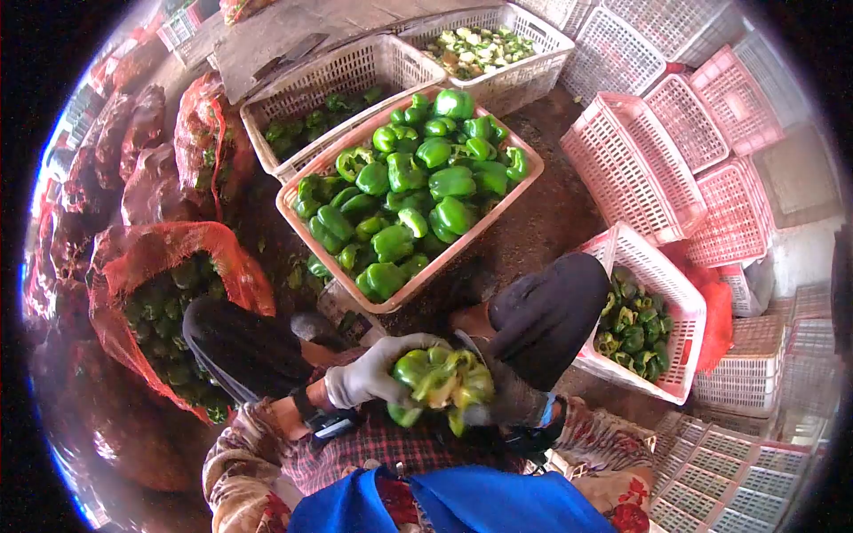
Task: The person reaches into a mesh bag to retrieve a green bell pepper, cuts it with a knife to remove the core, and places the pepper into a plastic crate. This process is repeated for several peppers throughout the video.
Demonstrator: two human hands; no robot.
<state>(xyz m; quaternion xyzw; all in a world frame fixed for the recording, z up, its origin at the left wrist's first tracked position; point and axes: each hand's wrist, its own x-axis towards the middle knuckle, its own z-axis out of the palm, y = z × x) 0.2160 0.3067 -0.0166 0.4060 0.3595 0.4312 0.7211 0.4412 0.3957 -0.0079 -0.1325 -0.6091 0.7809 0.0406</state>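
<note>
An opened green bell pepper (440,380), its pale inside and core showing, is held low in front of my lap. My left hand (375,373), in a light grey glove, is closed around its left side. My right hand (514,393), in a darker glove, is closed against its right side with fingertips touching it. A thin pale strip like a blade (471,343) shows above the pepper beside my right hand; its grip is hidden. Beyond my knees, a pink crate (404,298) holds a heap of green bell peppers (407,173).
Left of me stands an open red mesh sack (102,293) of green peppers, with more full sacks behind. A pink-white crate (689,338) of peppers is at my right. Behind the main crate are white crates with greens (258,120) and pale scraps (480,51). Stacked crates (622,169) line the right.
</note>
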